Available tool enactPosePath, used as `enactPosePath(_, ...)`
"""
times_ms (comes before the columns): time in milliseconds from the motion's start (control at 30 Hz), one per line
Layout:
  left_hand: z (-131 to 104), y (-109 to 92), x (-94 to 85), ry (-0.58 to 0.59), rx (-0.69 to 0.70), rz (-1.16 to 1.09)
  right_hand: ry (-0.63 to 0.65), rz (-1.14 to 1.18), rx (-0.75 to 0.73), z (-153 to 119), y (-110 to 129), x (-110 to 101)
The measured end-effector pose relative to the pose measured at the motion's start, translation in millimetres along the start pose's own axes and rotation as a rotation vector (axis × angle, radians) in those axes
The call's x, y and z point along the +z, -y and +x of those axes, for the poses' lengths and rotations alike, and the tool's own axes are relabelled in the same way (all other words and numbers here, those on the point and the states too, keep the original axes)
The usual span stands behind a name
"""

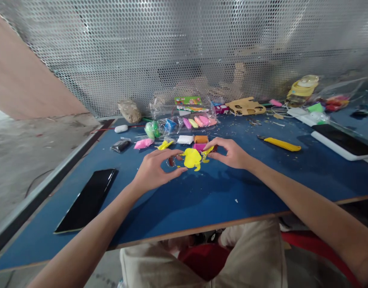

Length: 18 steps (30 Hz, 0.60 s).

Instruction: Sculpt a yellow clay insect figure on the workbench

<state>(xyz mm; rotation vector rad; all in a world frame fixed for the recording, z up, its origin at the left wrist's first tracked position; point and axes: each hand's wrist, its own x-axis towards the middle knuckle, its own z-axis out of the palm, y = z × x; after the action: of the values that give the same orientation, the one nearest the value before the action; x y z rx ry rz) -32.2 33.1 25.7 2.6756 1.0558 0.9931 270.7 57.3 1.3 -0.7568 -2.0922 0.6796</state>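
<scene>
A flattened lump of yellow modelling clay, ragged at its edges, is held above the blue table between my two hands. Crinkled clear plastic shows around it. My left hand curves round the left side, its thumb and fingertips at the clay and the plastic. Thumb and fingers of my right hand pinch a smaller yellow bit at the right side. Just behind lie an orange clay block, a magenta block partly covered by the clay, a white block and a yellow scrap.
A black phone-like slab lies at left on the blue table. Pink clay and a dark packet sit farther back. To the right are a yellow utility knife and a white device. Perforated metal rises behind.
</scene>
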Motion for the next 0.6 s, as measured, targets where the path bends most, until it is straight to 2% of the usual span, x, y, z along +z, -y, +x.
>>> enactPosePath(200,0,1,0.1,-0.022,0.004,-0.006,-0.039,0.197,0.118,0,0,8)
enactPosePath(400,1,2,-1.9,0.000,0.027,-0.003,-0.075,0.223,0.052,1,7,8)
enactPosePath(600,0,5,0.2,-0.034,-0.007,0.036,-0.124,0.269,0.115,-2,9,14)
